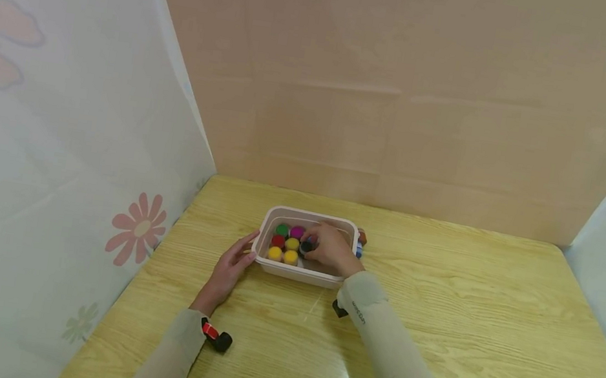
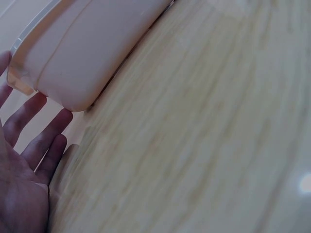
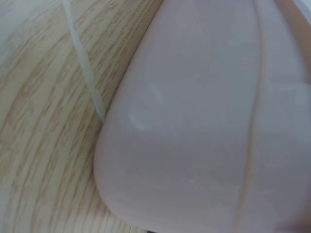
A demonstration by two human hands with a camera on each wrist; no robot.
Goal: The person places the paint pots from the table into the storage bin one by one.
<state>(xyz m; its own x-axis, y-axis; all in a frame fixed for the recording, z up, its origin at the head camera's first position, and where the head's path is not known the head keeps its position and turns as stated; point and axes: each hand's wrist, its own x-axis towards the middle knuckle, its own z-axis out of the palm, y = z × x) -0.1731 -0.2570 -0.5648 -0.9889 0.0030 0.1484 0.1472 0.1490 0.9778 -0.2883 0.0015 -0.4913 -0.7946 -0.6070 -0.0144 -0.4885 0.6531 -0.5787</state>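
A white plastic bin stands on the table with several small round jars in it. Their lids are green, purple, red and yellow; two yellow-lidded jars sit at the near left. Reaching over the bin's right part, my right hand pinches a black-lidded jar beside the others. At the bin's left end, my left hand touches the wall with fingers extended, and in the left wrist view its fingertips meet the bin's corner. The right wrist view shows only the bin's outer wall, not the fingers.
Just past the bin's right end, partly hidden, are a brown item and a blue one. The wood-grain table extends to the right. A brown backdrop rises behind, and a flowered sheet hangs at the left.
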